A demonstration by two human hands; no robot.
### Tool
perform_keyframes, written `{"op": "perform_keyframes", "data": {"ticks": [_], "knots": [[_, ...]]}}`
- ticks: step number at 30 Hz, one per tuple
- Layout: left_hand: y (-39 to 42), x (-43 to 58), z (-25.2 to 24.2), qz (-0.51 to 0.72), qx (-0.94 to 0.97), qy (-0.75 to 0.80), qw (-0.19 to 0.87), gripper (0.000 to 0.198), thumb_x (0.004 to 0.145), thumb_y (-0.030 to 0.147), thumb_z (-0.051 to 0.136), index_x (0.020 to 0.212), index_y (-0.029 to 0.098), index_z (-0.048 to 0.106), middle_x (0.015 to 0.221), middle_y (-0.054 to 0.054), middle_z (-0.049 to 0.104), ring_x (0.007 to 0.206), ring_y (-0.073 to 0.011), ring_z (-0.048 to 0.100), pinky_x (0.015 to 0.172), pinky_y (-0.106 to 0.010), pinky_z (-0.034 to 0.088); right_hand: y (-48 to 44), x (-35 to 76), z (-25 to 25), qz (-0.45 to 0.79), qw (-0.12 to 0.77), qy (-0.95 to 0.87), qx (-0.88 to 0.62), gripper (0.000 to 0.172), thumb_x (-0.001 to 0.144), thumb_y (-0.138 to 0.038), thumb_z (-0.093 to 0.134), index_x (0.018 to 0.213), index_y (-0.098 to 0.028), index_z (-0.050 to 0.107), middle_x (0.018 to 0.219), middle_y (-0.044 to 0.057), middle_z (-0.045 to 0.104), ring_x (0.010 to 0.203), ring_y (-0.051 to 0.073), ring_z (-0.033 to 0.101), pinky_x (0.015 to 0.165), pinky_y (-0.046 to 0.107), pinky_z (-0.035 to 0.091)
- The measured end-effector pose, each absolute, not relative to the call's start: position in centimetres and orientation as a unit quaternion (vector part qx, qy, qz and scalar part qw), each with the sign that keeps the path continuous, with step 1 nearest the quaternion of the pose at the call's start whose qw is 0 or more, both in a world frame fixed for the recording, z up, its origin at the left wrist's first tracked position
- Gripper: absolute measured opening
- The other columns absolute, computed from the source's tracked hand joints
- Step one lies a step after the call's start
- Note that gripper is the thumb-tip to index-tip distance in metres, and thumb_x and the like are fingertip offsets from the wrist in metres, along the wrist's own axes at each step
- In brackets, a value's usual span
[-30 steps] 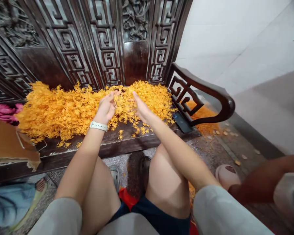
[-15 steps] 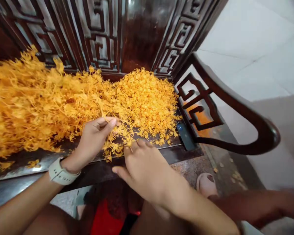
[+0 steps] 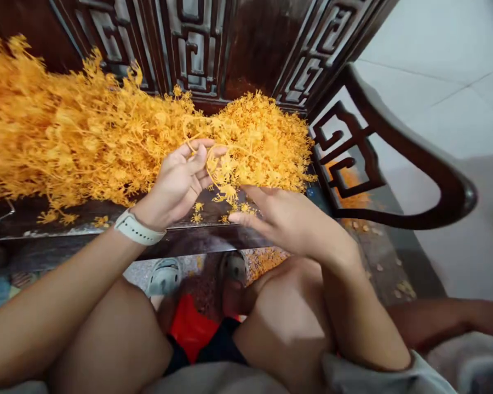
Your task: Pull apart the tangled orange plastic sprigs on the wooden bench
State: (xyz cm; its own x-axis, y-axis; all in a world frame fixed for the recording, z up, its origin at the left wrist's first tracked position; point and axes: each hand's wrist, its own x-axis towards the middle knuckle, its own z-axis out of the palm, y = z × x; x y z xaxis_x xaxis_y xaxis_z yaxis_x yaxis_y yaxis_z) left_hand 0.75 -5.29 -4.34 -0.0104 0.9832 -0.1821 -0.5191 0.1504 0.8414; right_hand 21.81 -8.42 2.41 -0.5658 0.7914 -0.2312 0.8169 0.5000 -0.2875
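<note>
While the left hand [image 3: 179,183] pinches a yellow sprig [image 3: 225,172] at its 3 o'clock, the right hand [image 3: 290,221], at 4, has a loose grip, thumb and forefinger parted. On the desk [image 3: 181,236], a large heap [image 3: 86,131] lies toward the left hand's 10 o'clock, a smaller heap [image 3: 273,134] toward 2.

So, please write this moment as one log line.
left hand: holding yellow artificial-flower sprig | right hand: open, near sprig | wooden bench: yellow flowers heaped
</note>
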Motion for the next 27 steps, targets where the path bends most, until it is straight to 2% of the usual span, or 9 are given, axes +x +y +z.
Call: {"op": "perform_keyframes", "data": {"ticks": [2, 4, 6, 9, 13, 16, 20, 23, 27], "knots": [[-6.4, 0.3, -3.4, 0.594, 0.286, 0.39, 0.643, 0.007, 0.1, 0.016, 0.063, 0.102, 0.02, 0.068, 0.109, -0.005, 0.079, 0.08, -0.0123, 0.074, 0.065, -0.022, 0.061, -8.7, 22.5, 2.2, -0.222, -0.025, 0.855, 0.467, 0.057, 0.102, -0.072, 0.048, 0.109, -0.02, 0.07, 0.088, 0.011, 0.073, 0.078, 0.026, 0.067, 0.069, 0.035, 0.045], [-7.8, -0.2, -2.7, 0.593, 0.29, 0.38, 0.648, 0.008, 0.099, 0.013, 0.062, 0.1, 0.02, 0.067, 0.107, -0.004, 0.079, 0.078, -0.0123, 0.073, 0.066, -0.022, 0.063, -9.4, 22.6, 1.7, -0.279, -0.081, 0.834, 0.47, 0.057, 0.102, -0.074, 0.047, 0.095, -0.021, 0.067, 0.08, 0.006, 0.068, 0.07, 0.021, 0.062, 0.066, 0.034, 0.043], [-9.5, -0.4, -2.0, 0.578, 0.305, 0.373, 0.659, 0.006, 0.099, 0.016, 0.063, 0.102, 0.02, 0.067, 0.112, -0.005, 0.08, 0.079, -0.013, 0.074, 0.066, -0.023, 0.064, -10.3, 22.0, 0.9, -0.352, -0.14, 0.794, 0.475, 0.062, 0.102, -0.076, 0.044, 0.083, -0.021, 0.065, 0.073, 0.003, 0.064, 0.065, 0.017, 0.057, 0.063, 0.032, 0.043], [-12.2, -0.2, -1.6, 0.53, 0.339, 0.374, 0.681, 0.008, 0.099, 0.024, 0.067, 0.107, 0.021, 0.066, 0.122, -0.007, 0.079, 0.075, -0.0123, 0.073, 0.06, -0.023, 0.064, -11.6, 20.8, 0.1, -0.445, -0.247, 0.709, 0.488, 0.067, 0.1, -0.08, 0.042, 0.079, -0.021, 0.067, 0.067, 0.002, 0.063, 0.061, 0.015, 0.057, 0.061, 0.031, 0.044], [-14.7, -0.2, -1.9, 0.474, 0.382, 0.384, 0.694, 0.014, 0.097, 0.026, 0.071, 0.108, 0.022, 0.066, 0.123, -0.007, 0.078, 0.065, -0.0088, 0.067, 0.057, -0.023, 0.064, -13.0, 20.4, 0.1, -0.455, -0.372, 0.633, 0.504, 0.063, 0.095, -0.08, 0.054, 0.073, -0.022, 0.063, 0.063, 0.001, 0.059, 0.059, 0.014, 0.053, 0.059, 0.03, 0.043], [-15.2, -0.8, -2.1, 0.479, 0.385, 0.395, 0.683, 0.009, 0.096, 0.023, 0.069, 0.104, 0.021, 0.066, 0.105, -0.005, 0.079, 0.066, -0.0104, 0.067, 0.06, -0.024, 0.064, -14.1, 21.1, 0.3, -0.438, -0.409, 0.6, 0.53, 0.055, 0.094, -0.071, 0.064, 0.071, -0.022, 0.063, 0.064, 0.002, 0.056, 0.063, 0.016, 0.054, 0.06, 0.031, 0.045], [-15.0, -1.7, -1.7, 0.483, 0.415, 0.402, 0.658, 0.003, 0.094, 0.024, 0.07, 0.095, 0.02, 0.07, 0.074, -0.002, 0.066, 0.061, -0.0124, 0.063, 0.052, -0.021, 0.053, -15.0, 22.0, 0.2, -0.475, -0.435, 0.552, 0.529, 0.037, 0.097, -0.053, 0.066, 0.084, -0.019, 0.07, 0.078, 0.007, 0.064, 0.077, 0.02, 0.061, 0.066, 0.033, 0.051], [-15.2, -1.8, -1.4, 0.464, 0.446, 0.418, 0.641, 0.013, 0.092, 0.033, 0.075, 0.095, 0.02, 0.072, 0.072, -0.002, 0.063, 0.055, -0.011, 0.058, 0.044, -0.02, 0.042, -15.2, 22.6, 0.0, -0.537, -0.435, 0.526, 0.495, 0.031, 0.096, -0.047, 0.064, 0.089, -0.017, 0.071, 0.089, 0.01, 0.07, 0.079, 0.019, 0.062, 0.068, 0.032, 0.052], [-15.4, -1.1, -1.6, 0.426, 0.49, 0.444, 0.617, 0.027, 0.091, 0.048, 0.078, 0.102, 0.023, 0.076, 0.076, -0.003, 0.068, 0.061, -0.0138, 0.062, 0.046, -0.022, 0.043, -14.8, 23.0, -0.2, -0.591, -0.459, 0.488, 0.45, 0.032, 0.094, -0.05, 0.068, 0.088, -0.018, 0.067, 0.089, 0.007, 0.071, 0.073, 0.014, 0.06, 0.064, 0.026, 0.05]]}}
